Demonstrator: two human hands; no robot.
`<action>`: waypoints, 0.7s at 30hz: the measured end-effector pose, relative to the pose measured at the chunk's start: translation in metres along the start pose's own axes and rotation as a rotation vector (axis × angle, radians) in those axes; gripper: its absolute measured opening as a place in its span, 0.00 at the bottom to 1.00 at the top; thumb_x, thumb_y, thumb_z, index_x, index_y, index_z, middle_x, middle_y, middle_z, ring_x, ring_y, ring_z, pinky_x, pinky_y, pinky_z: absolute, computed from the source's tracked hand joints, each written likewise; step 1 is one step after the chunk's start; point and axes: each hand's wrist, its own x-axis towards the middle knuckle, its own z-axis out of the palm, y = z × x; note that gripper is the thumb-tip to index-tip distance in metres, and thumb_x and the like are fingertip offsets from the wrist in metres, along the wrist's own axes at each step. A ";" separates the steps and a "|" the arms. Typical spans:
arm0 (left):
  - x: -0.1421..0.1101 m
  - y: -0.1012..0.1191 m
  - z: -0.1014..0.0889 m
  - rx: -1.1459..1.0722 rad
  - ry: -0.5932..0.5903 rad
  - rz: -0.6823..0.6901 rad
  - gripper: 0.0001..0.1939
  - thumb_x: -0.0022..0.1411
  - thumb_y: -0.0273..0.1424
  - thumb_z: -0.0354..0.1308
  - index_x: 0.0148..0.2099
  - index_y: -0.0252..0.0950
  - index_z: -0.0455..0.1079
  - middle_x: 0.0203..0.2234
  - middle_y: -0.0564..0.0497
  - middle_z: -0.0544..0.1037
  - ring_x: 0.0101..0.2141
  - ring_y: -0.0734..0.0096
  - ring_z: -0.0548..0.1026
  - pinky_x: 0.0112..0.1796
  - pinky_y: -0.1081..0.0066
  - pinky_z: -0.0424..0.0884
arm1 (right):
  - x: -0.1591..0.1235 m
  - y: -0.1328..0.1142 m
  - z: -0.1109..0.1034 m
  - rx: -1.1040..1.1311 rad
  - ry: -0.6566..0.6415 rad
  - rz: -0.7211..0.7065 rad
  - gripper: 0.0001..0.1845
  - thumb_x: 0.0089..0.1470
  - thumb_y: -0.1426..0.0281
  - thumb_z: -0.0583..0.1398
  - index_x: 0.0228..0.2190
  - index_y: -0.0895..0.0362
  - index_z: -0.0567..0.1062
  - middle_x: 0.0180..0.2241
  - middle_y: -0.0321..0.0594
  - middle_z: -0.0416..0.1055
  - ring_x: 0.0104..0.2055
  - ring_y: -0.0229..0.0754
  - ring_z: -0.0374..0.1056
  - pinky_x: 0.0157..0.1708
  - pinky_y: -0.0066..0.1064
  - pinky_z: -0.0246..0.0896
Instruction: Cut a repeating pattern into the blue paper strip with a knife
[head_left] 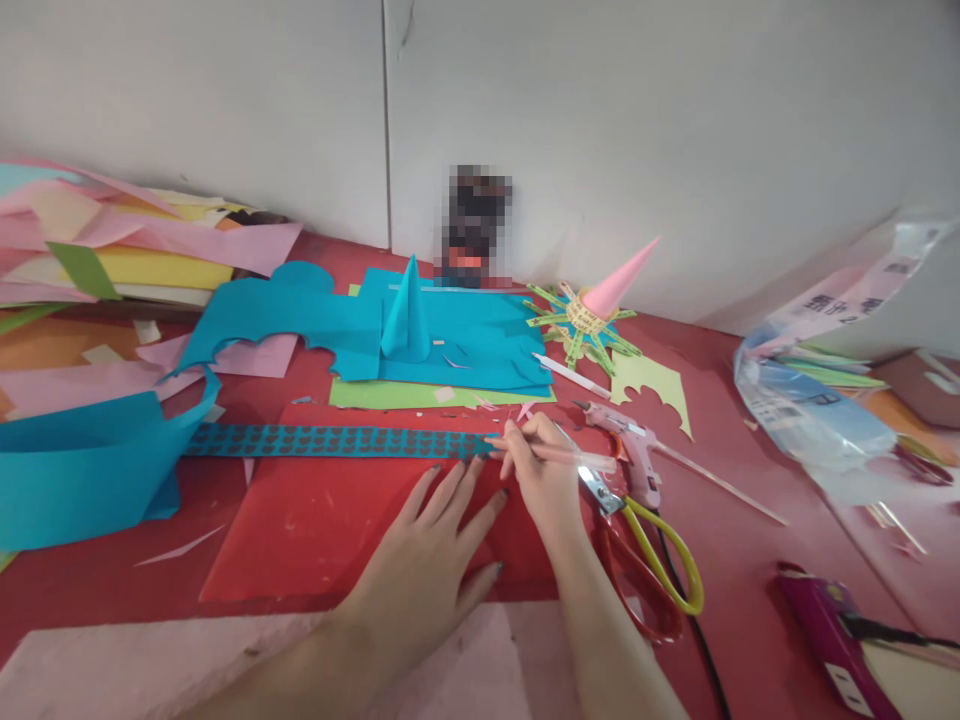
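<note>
A long blue paper strip (330, 441) with rows of dark curved marks lies across a red sheet (315, 530). My left hand (427, 550) rests flat on that sheet, fingers spread, its fingertips at the strip's lower edge. Between the fingers of my right hand (544, 470) is a pale pink pen (562, 455), its tip on the right end of the strip. Scissors (660, 550) with one yellow and one red handle lie beside my right wrist, partly hidden by the hand. Blue paper (90, 460) curls upward at the strip's left end.
Behind the strip stand a blue paper cone (407, 325) and a pink cone (622, 280) on a fringed base. A pink glue gun (630, 440) and a white pen (570, 375) lie right. Colored paper scraps (135, 250) pile left; a purple power strip (825, 630) lies front right.
</note>
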 end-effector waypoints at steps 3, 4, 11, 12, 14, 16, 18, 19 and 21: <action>0.000 0.000 0.000 0.009 -0.013 -0.003 0.27 0.66 0.42 0.43 0.64 0.40 0.51 0.62 0.43 0.54 0.60 0.54 0.54 0.55 0.54 0.51 | 0.000 -0.002 0.000 -0.002 0.002 0.002 0.17 0.56 0.63 0.56 0.19 0.52 0.59 0.11 0.28 0.61 0.25 0.41 0.74 0.29 0.30 0.71; 0.000 0.000 0.000 0.010 -0.013 -0.002 0.27 0.65 0.42 0.44 0.64 0.40 0.51 0.62 0.43 0.54 0.60 0.53 0.54 0.55 0.54 0.51 | 0.000 -0.003 0.000 -0.002 0.000 0.004 0.17 0.56 0.62 0.56 0.19 0.52 0.59 0.10 0.28 0.61 0.25 0.41 0.74 0.29 0.30 0.71; -0.001 0.001 0.003 0.003 0.020 0.005 0.27 0.66 0.43 0.41 0.64 0.40 0.51 0.62 0.43 0.54 0.60 0.53 0.54 0.56 0.55 0.49 | 0.001 0.000 0.000 -0.015 -0.009 -0.020 0.17 0.56 0.63 0.56 0.19 0.52 0.59 0.10 0.27 0.61 0.27 0.42 0.75 0.30 0.30 0.71; -0.001 0.000 0.003 0.006 0.024 0.004 0.27 0.67 0.43 0.41 0.64 0.40 0.51 0.62 0.43 0.54 0.60 0.54 0.54 0.56 0.55 0.49 | 0.001 0.001 0.000 -0.014 -0.010 -0.024 0.17 0.56 0.63 0.56 0.19 0.52 0.59 0.11 0.28 0.61 0.27 0.42 0.75 0.30 0.30 0.71; -0.001 0.000 0.003 0.009 0.029 -0.001 0.27 0.67 0.44 0.40 0.64 0.41 0.51 0.62 0.44 0.55 0.60 0.55 0.54 0.56 0.56 0.49 | 0.001 0.002 0.000 -0.013 -0.010 -0.026 0.16 0.56 0.63 0.56 0.20 0.52 0.59 0.11 0.28 0.61 0.29 0.43 0.75 0.31 0.30 0.71; -0.001 0.000 0.003 0.015 0.028 -0.002 0.27 0.67 0.44 0.40 0.64 0.41 0.51 0.62 0.44 0.55 0.60 0.55 0.54 0.56 0.55 0.49 | 0.000 0.002 0.000 -0.015 -0.013 -0.027 0.16 0.56 0.64 0.56 0.20 0.52 0.59 0.11 0.28 0.62 0.30 0.43 0.75 0.31 0.31 0.71; -0.001 0.000 0.003 0.020 0.026 0.002 0.27 0.67 0.44 0.40 0.64 0.40 0.51 0.62 0.43 0.55 0.60 0.54 0.55 0.56 0.55 0.49 | 0.000 0.001 0.000 -0.019 -0.016 -0.033 0.16 0.56 0.64 0.56 0.20 0.52 0.60 0.11 0.28 0.62 0.30 0.43 0.75 0.32 0.31 0.71; -0.001 0.000 0.003 0.023 0.028 0.003 0.27 0.67 0.43 0.41 0.64 0.40 0.51 0.62 0.43 0.55 0.59 0.54 0.55 0.56 0.55 0.49 | 0.000 0.000 0.000 -0.021 -0.013 -0.036 0.16 0.56 0.64 0.56 0.19 0.52 0.59 0.11 0.28 0.62 0.30 0.43 0.75 0.31 0.31 0.71; -0.001 0.000 0.003 0.027 0.036 0.003 0.27 0.67 0.44 0.40 0.64 0.40 0.51 0.62 0.43 0.54 0.59 0.54 0.56 0.56 0.55 0.49 | 0.000 -0.001 0.000 -0.030 -0.002 -0.036 0.16 0.56 0.65 0.56 0.19 0.52 0.59 0.10 0.28 0.60 0.28 0.42 0.75 0.30 0.30 0.71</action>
